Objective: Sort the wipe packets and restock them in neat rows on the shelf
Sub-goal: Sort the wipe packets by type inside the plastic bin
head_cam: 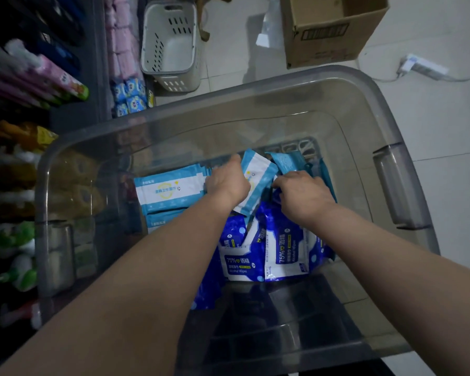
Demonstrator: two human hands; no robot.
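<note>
In the clear bin (pixel 255 93) mid-frame, the left hand (pixel 227 183) has its grip around a tilted light-blue packet (pixel 258 169). The right hand (pixel 303 195) curls among teal packets (pixel 288 162); I cannot tell its grip.

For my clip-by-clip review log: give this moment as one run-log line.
stage: sorting inside clear plastic bin | left hand: holds tilted light-blue-and-white wipe packet | right hand: grips teal wipe packet

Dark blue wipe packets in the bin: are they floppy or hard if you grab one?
Probably floppy: the dark blue packets slump and crease against each other in the clear bin. Likely slippery, since their wrappers look shiny. Being flat, they should slide, not roll.
</note>
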